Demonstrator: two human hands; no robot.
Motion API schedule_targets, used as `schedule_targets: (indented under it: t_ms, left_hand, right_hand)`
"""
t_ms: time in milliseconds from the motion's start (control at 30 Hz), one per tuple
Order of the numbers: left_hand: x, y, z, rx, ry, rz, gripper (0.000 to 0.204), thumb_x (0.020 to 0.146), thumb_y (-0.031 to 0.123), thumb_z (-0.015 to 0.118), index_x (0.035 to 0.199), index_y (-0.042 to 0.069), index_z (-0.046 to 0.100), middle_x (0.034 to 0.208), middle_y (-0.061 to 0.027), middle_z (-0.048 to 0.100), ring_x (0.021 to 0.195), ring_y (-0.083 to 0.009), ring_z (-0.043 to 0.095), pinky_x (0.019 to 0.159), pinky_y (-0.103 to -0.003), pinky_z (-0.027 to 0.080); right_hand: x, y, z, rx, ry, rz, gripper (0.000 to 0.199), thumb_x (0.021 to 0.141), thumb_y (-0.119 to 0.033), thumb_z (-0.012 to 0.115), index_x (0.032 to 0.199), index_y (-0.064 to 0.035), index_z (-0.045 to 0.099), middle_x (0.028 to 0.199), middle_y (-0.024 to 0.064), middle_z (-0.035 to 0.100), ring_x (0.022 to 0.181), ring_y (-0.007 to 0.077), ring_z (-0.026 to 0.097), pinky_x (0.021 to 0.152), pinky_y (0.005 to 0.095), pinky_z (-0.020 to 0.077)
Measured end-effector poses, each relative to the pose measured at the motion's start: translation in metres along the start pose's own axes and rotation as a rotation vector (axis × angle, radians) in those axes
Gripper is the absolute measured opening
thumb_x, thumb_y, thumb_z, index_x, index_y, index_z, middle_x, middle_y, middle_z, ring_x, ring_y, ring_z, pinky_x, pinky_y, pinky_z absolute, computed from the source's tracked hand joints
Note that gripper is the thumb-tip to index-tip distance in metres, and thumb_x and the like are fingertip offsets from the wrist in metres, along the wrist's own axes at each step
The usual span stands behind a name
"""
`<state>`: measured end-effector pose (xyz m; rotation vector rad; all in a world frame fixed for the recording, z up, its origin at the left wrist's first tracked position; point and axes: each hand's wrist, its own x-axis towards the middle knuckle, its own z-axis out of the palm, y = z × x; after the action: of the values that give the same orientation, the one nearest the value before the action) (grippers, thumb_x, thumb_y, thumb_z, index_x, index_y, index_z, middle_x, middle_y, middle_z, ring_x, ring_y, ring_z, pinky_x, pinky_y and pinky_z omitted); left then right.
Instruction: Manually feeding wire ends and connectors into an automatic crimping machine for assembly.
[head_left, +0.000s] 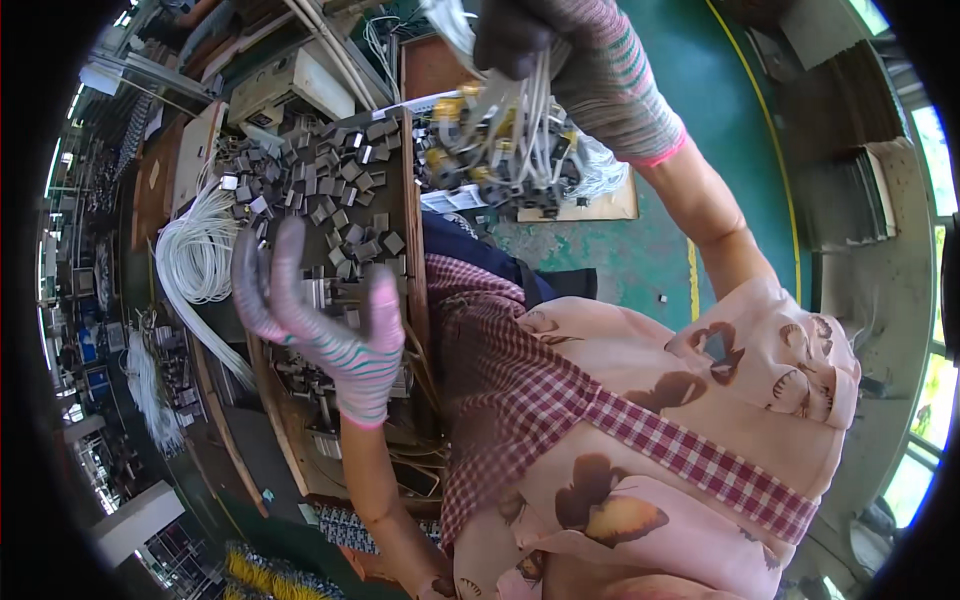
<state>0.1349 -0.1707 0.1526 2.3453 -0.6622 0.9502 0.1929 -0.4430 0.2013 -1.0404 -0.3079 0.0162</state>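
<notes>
My right hand (575,75), in a striped knit glove with darkened fingers, is closed on a bundle of white cables (535,125) at the top of the view. The cables hang down from it toward a cluster of dark and yellow small parts (470,150); whether these parts are fixed to the cables is unclear. My left hand (335,325), gloved alike, is spread with fingers apart above the workbench, holding nothing. Many small grey metal blocks (345,190) lie beyond its fingers. A coil of white cable (205,250) lies just left of it.
A wooden rail (412,220) edges the bench beside my checked apron. A beige metal box (290,90) stands at the back. More white cable (150,390) hangs at far left. A phone-like dark slab (415,480) lies near my left forearm. Green floor (665,250) with yellow lines is at right.
</notes>
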Motion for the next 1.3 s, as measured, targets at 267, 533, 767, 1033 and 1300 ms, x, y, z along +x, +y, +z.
schedule_targets:
  t_ms: [267,533,767,1033,1300]
  left_hand:
    - [-0.054,-0.024,0.011,-0.080,-0.227,-0.311,0.059,0.085,0.019,0.068,0.136,0.003,0.044,0.144,-0.0188,0.026,0.133,-0.0344,0.031,0.110,-0.047,0.029]
    - [-0.010,-0.012,0.051,-0.196,-0.452,-0.206,0.059,0.080,0.012,0.070,0.134,0.004,0.046,0.143,-0.0187,0.029,0.129,-0.0353,0.038,0.109,-0.045,0.032]
    - [0.027,0.016,0.023,-0.229,-0.957,0.049,0.053,0.076,0.013,0.070,0.125,0.005,0.054,0.122,-0.0153,0.054,0.116,-0.0369,0.051,0.103,-0.045,0.038]
    - [-0.075,-0.113,-0.149,0.579,-1.101,-0.728,0.035,0.082,0.013,0.064,0.116,0.006,0.060,0.113,-0.0115,0.059,0.107,-0.0315,0.056,0.093,-0.042,0.043]
    - [-0.153,-0.165,-0.273,1.355,-1.078,-1.421,0.019,0.089,0.012,0.057,0.105,0.009,0.068,0.103,-0.0072,0.065,0.096,-0.0253,0.062,0.081,-0.039,0.048]
  right_hand:
    - [0.027,0.095,-0.191,0.195,0.313,-0.150,0.031,0.094,-0.034,0.057,0.071,-0.0171,0.046,0.054,-0.0071,0.024,0.048,0.0097,0.026,0.051,0.0268,0.0267]
    - [-0.117,0.242,-0.400,0.155,0.950,-0.132,0.040,0.089,-0.031,0.067,0.114,-0.0005,0.061,0.115,0.0171,0.063,0.109,0.0261,0.058,0.100,0.0392,0.0420]
    - [-0.266,0.370,-0.375,-0.793,0.765,1.247,0.037,0.079,-0.038,0.074,0.100,-0.0081,0.070,0.081,0.0033,0.069,0.058,0.0168,0.062,0.050,0.0308,0.0468]
    - [-0.132,0.349,-0.393,-0.895,0.516,0.421,0.014,0.085,-0.019,0.071,0.088,-0.0063,0.071,0.080,0.0008,0.066,0.070,0.0126,0.060,0.063,0.0271,0.0477]
    - [0.156,0.268,-0.103,-0.849,0.054,-0.183,0.018,0.090,-0.010,0.065,0.106,-0.0029,0.068,0.101,0.0057,0.070,0.090,0.0112,0.062,0.083,0.0245,0.0483]
